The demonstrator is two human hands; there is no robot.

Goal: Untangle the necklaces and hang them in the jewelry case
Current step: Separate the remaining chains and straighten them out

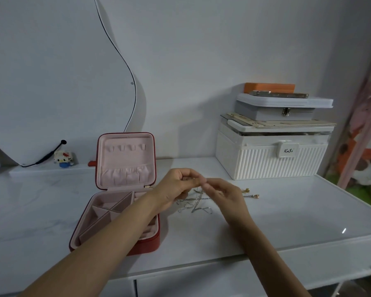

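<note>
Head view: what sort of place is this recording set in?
Probably a bedroom dressing table at home. A curvy-edged mirror leans on the wall above a glossy white table, with an open red jewelry case, stacked storage boxes and a small toy figure.

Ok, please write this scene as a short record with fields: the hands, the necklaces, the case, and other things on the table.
left hand: left hand pinches a thin chain, raised above the table
right hand: right hand pinches the same chain, fingertips meeting the left
necklaces: tangled necklaces lie on the white table under the hands
case: red jewelry case is open, lid upright, pink lining
lid hooks: lid hooks carry nothing
other: white ribbed storage box at the back, smaller boxes stacked on it
</note>
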